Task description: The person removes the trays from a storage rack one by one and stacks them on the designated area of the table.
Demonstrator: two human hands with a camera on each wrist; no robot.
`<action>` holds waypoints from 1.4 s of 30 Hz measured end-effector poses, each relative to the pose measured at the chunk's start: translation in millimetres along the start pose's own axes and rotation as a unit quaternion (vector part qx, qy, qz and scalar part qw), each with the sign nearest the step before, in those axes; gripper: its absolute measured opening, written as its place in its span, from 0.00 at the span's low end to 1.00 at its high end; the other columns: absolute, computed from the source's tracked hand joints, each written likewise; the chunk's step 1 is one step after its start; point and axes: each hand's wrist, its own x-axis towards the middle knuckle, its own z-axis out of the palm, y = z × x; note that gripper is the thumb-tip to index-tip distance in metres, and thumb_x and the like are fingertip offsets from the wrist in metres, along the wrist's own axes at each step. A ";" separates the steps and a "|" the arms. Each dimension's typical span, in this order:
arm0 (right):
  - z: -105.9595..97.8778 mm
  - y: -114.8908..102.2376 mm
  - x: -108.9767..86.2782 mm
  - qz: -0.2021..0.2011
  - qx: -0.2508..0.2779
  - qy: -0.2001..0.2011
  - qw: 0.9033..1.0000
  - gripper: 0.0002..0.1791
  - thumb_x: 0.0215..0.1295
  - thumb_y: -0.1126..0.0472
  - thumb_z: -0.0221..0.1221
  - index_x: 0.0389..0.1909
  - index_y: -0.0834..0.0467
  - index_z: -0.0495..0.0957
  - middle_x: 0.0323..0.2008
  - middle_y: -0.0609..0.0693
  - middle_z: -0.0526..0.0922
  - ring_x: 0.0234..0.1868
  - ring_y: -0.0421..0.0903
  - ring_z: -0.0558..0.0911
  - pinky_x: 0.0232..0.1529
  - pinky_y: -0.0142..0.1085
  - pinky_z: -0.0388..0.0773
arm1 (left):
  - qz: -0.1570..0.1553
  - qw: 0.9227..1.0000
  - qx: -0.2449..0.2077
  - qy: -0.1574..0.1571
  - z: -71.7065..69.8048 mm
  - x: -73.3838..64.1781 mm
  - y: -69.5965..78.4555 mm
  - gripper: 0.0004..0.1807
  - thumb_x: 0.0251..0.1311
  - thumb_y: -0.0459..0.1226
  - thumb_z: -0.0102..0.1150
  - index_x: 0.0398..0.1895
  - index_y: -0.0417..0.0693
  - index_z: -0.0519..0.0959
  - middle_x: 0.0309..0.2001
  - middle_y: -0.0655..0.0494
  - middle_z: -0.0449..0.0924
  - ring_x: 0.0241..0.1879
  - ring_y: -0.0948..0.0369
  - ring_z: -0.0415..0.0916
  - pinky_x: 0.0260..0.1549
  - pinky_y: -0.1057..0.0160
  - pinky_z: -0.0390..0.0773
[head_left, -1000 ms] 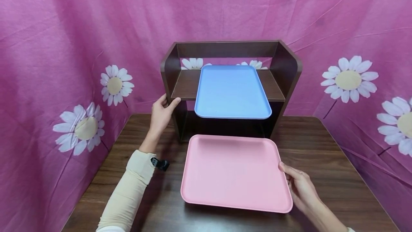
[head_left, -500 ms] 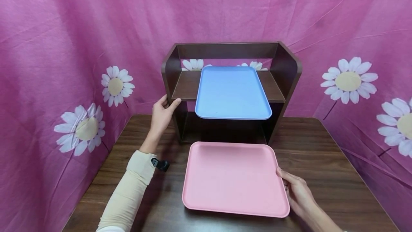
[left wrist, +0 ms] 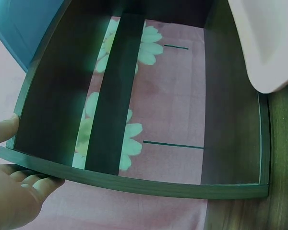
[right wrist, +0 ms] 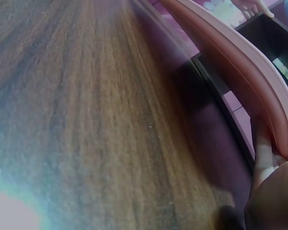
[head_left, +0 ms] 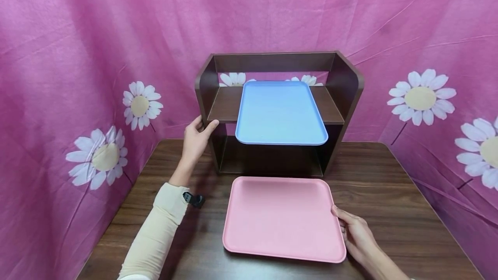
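One pink tray point(head_left: 285, 220), in front of the two-tier brown shelf point(head_left: 274, 62), right edge pinched in my right hand point(head_left: 359, 233). One blue tray point(head_left: 281, 113), on the shelf's upper board point(head_left: 227, 103), overhanging its front. Shelf's left side panel point(head_left: 207, 92): gripped by my left hand point(head_left: 196, 141).

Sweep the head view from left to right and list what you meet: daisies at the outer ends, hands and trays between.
Leftmost daisy → left hand → blue tray → right hand → rightmost daisy. Pink tray and shelf overlap the blue tray's stretch, so they're left out.
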 end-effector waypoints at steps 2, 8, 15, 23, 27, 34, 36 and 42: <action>0.6 1.3 1.3 0.000 -0.004 0.008 1.000 0.19 0.83 0.60 0.54 0.30 0.48 0.86 0.20 0.36 0.76 0.21 0.34 0.64 0.21 0.26 0.61 | 0.003 1.000 -0.001 0.000 -0.1 -0.5 0.4 0.30 0.70 0.43 0.71 0.71 0.39 0.78 0.61 0.37 0.85 0.54 0.58 0.83 0.51 0.74 0.80; 3.5 1.7 3.7 0.001 -0.022 0.026 0.999 0.17 0.82 0.59 0.57 0.30 0.48 0.86 0.20 0.36 0.77 0.21 0.33 0.65 0.21 0.26 0.63 | 0.006 1.000 -0.004 -0.003 0.1 -0.4 0.7 0.31 0.70 0.43 0.71 0.71 0.38 0.77 0.62 0.37 0.85 0.55 0.56 0.83 0.52 0.73 0.80; 6.3 0.2 5.7 0.017 -0.040 0.045 0.998 0.16 0.82 0.58 0.57 0.31 0.45 0.87 0.23 0.37 0.84 0.22 0.31 0.76 0.24 0.25 0.77 | 0.008 1.000 -0.002 -0.002 -0.5 -1.0 -0.3 0.30 0.70 0.43 0.71 0.70 0.38 0.78 0.61 0.37 0.85 0.54 0.60 0.83 0.50 0.75 0.80; 8.6 -1.8 6.2 0.046 -0.109 0.077 0.990 0.11 0.81 0.54 0.59 0.36 0.46 0.85 0.24 0.38 0.86 0.26 0.34 0.82 0.30 0.30 0.83 | 0.008 1.000 -0.007 -0.004 0.1 -2.0 0.9 0.30 0.71 0.42 0.70 0.70 0.38 0.77 0.62 0.37 0.85 0.54 0.61 0.83 0.51 0.75 0.80; 10.2 -3.1 6.5 0.039 -0.162 0.099 0.981 0.08 0.79 0.55 0.61 0.43 0.53 0.87 0.28 0.40 0.89 0.31 0.35 0.86 0.35 0.33 0.87 | 0.004 1.000 -0.008 -0.005 0.6 -1.9 1.5 0.30 0.70 0.42 0.71 0.71 0.38 0.77 0.62 0.37 0.85 0.55 0.59 0.83 0.50 0.75 0.79; 10.1 -7.3 10.6 0.016 -0.240 0.106 0.965 0.19 0.78 0.58 0.61 0.55 0.72 0.84 0.33 0.46 0.91 0.34 0.37 0.88 0.37 0.34 0.88 | 0.000 1.000 -0.002 -0.005 1.1 -0.9 -0.3 0.29 0.71 0.43 0.70 0.70 0.39 0.78 0.61 0.37 0.85 0.52 0.62 0.83 0.48 0.77 0.79; 9.2 -9.7 11.8 -0.002 -0.291 0.103 0.951 0.21 0.78 0.59 0.61 0.55 0.75 0.83 0.33 0.49 0.91 0.32 0.38 0.87 0.35 0.34 0.88 | 0.002 1.000 -0.002 -0.003 1.1 -1.1 0.0 0.29 0.71 0.43 0.70 0.70 0.39 0.78 0.61 0.37 0.85 0.51 0.63 0.83 0.49 0.76 0.79; 7.5 -15.7 13.4 -0.046 -0.420 0.094 0.901 0.18 0.75 0.60 0.64 0.53 0.72 0.86 0.33 0.54 0.91 0.27 0.43 0.87 0.29 0.36 0.88 | 0.001 1.000 0.001 -0.004 0.3 -0.9 -1.1 0.30 0.71 0.43 0.70 0.71 0.39 0.77 0.62 0.38 0.85 0.55 0.58 0.83 0.50 0.75 0.80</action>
